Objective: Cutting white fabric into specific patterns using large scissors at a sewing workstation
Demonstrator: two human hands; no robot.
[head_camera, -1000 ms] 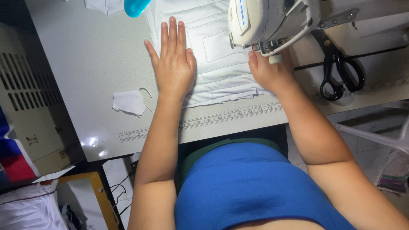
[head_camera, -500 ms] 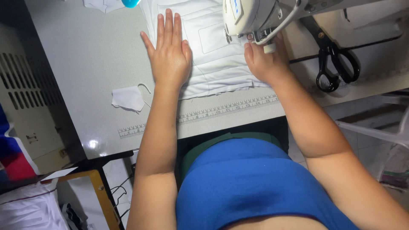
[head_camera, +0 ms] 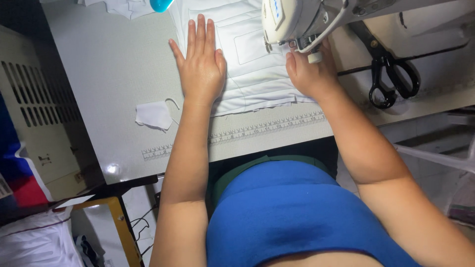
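Observation:
A white stitched fabric panel (head_camera: 252, 54) lies on the grey sewing table (head_camera: 109, 74) under the head of a white sewing machine (head_camera: 297, 17). My left hand (head_camera: 200, 62) lies flat on the panel's left side, fingers spread and pointing away from me. My right hand (head_camera: 309, 71) rests on the panel's right side just below the machine head, its fingertips hidden behind the machine. Neither hand grips anything.
Black scissors (head_camera: 388, 74) lie on the table to the right of the machine. A small white fabric scrap (head_camera: 154, 114) sits left of my forearm. A ruler strip (head_camera: 247, 133) runs along the table's near edge. A blue object (head_camera: 161, 5) is at the top.
Both hands stay pressed on the fabric in the same pose. The view has shifted slightly, with hands and fabric sitting a little higher in frame.

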